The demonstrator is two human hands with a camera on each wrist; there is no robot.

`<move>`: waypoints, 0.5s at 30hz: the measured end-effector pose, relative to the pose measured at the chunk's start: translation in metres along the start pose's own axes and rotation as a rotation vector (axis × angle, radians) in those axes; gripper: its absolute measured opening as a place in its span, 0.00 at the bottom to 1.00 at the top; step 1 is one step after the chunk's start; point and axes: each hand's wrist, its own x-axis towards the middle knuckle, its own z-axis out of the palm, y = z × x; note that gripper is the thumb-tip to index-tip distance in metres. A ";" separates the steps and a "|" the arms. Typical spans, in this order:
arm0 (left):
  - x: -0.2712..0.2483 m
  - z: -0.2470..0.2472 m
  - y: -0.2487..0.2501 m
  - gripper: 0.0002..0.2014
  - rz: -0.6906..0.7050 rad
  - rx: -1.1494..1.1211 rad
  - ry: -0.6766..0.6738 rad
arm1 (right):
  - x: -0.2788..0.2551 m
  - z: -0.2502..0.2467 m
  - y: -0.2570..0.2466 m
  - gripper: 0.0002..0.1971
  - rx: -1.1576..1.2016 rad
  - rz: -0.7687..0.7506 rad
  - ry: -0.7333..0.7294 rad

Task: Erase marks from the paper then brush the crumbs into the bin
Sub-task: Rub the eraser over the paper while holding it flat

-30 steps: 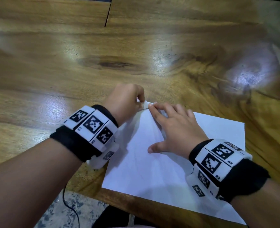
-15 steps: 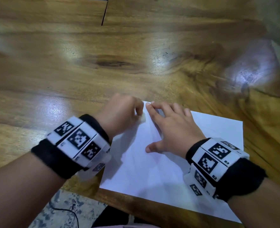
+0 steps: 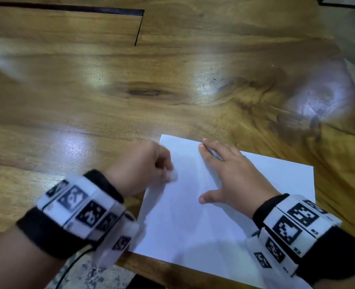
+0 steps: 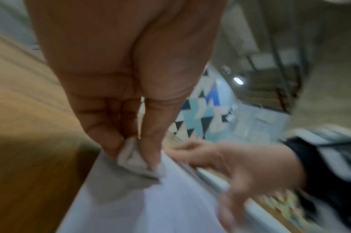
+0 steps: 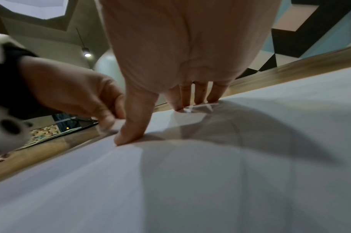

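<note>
Two hands work at one white sheet of paper (image 3: 224, 215) on the wooden table (image 3: 89, 122). The left hand (image 3: 139, 165) has its fingers curled round a small pale eraser (image 3: 172, 175), pinched between thumb and fingertips, and the eraser's lower end touches the sheet just inside its left edge; the left wrist view shows the same pinch, the block (image 4: 136, 159) wedged between thumb and forefinger against the paper. To the right of that hand, the right hand (image 3: 233, 174) lies flat and spread, fingers straight, thumb splayed toward the person, pressing the paper down; the right wrist view shows four fingertips (image 5: 198, 97) and the thumb planted on it.

By my reading, the erasing step is under way, not finished. The left hand is blurred, which suits a rubbing stroke. No pencil marks show on the sheet in any view, so I cannot tell how many remain, and no crumbs are clear enough to make out. The brushing step looks untouched.

As for containers, no bin appears in any of the three views, near either hand or beyond them, so where the crumbs will go and what it holds cannot be told.
</note>
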 end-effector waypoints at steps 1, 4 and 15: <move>0.009 -0.007 0.001 0.05 -0.023 -0.018 0.052 | 0.000 0.000 0.000 0.55 -0.002 -0.002 0.000; 0.033 -0.015 0.007 0.03 -0.059 -0.045 0.198 | -0.001 -0.001 0.000 0.55 0.002 0.000 -0.002; 0.028 0.000 0.013 0.06 0.012 0.017 0.058 | -0.001 0.001 0.002 0.55 0.004 -0.009 0.015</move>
